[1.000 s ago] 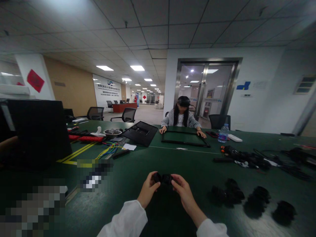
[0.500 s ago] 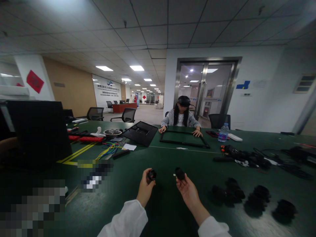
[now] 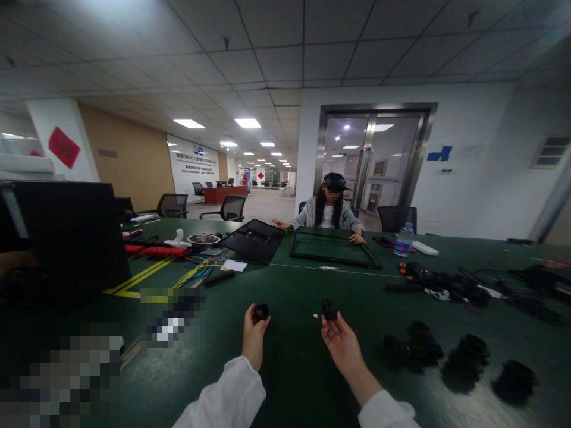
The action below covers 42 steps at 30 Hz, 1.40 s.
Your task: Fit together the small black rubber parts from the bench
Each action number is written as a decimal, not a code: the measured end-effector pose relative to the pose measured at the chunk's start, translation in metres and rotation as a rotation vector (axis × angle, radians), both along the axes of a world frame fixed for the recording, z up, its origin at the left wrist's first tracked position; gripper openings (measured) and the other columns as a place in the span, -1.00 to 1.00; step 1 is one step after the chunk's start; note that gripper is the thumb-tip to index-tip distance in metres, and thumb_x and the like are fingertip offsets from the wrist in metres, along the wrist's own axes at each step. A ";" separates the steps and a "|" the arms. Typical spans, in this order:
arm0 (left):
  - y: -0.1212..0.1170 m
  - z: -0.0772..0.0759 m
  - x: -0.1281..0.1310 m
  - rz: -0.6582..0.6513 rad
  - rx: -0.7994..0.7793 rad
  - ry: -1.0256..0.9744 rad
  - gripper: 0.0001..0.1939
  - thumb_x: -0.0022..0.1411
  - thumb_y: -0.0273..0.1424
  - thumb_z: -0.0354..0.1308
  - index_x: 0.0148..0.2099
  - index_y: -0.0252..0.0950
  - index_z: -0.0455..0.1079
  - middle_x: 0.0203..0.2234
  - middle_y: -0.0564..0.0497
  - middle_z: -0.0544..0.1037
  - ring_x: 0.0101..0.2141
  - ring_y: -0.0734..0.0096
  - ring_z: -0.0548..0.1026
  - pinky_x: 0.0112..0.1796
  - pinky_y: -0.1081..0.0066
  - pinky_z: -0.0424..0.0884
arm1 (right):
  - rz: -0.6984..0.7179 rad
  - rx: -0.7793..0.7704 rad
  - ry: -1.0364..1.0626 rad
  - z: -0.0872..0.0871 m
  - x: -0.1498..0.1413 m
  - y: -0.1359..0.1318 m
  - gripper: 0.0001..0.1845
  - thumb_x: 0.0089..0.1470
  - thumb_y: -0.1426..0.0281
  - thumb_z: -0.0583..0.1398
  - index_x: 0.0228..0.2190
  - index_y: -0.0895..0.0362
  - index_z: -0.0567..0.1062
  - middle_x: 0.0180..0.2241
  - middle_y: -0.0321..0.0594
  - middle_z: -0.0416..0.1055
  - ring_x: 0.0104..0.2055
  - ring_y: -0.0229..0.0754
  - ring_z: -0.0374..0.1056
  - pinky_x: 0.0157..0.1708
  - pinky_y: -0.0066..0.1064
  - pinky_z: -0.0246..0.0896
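Observation:
My left hand [image 3: 254, 339] pinches a small black round part [image 3: 261, 311] at its fingertips, held over the green table [image 3: 285, 285]. My right hand [image 3: 341, 342] holds a second small black part [image 3: 329, 309] between thumb and fingers, palm turned up. The two parts are apart, roughly a hand's width between them. A tiny pale speck [image 3: 314, 316] lies on the table between my hands. Both arms wear white sleeves.
Several similar black parts [image 3: 446, 356] lie to my right. A tangle of black cables [image 3: 468, 291] lies further right. Across the table a person [image 3: 328, 209] handles a black frame [image 3: 334, 248]. A black monitor [image 3: 66, 238] stands left, near coloured wires [image 3: 196, 272].
My hands were together on one black assembly a second ago. They have pulled apart, each carrying one piece, and my left hand has drifted left. The person opposite has reached out one arm.

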<state>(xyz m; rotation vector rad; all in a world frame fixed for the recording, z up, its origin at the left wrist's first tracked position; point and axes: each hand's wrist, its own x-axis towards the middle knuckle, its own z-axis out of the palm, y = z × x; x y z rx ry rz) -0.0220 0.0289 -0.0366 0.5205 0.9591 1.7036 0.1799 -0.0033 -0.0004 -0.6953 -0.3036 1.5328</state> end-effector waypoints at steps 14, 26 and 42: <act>-0.007 0.011 -0.002 0.000 0.013 -0.155 -0.51 -0.08 -0.68 -0.09 -0.08 -0.21 0.10 -0.13 -0.02 0.23 -0.09 0.35 0.30 -0.04 0.29 0.24 | -0.017 0.026 0.014 0.003 0.002 -0.004 -0.67 -0.13 0.49 0.12 -0.24 0.07 0.23 -0.42 -0.28 0.41 -0.36 -0.26 0.39 -0.43 -0.44 0.31; -0.012 0.016 0.002 -0.158 0.071 -0.232 -0.66 -0.05 -0.65 -0.10 -0.18 -0.32 0.23 -0.25 -0.08 0.40 -0.23 0.37 0.41 -0.11 0.27 0.31 | 0.007 0.128 -0.419 0.003 -0.011 -0.009 -0.43 -0.29 0.33 0.26 -0.15 0.00 0.28 -0.32 -0.31 0.41 -0.37 -0.24 0.36 -0.43 -0.42 0.22; -0.035 0.031 0.014 -0.869 0.039 -0.293 -0.48 -0.12 -0.60 -0.06 -0.02 -0.37 0.22 -0.21 -0.12 0.42 -0.19 0.32 0.39 -0.06 0.28 0.14 | 0.274 0.124 -0.294 0.014 -0.028 -0.022 -0.58 -0.27 0.39 0.27 -0.27 0.20 0.36 -0.30 -0.17 0.39 -0.24 -0.15 0.34 -0.28 -0.30 0.29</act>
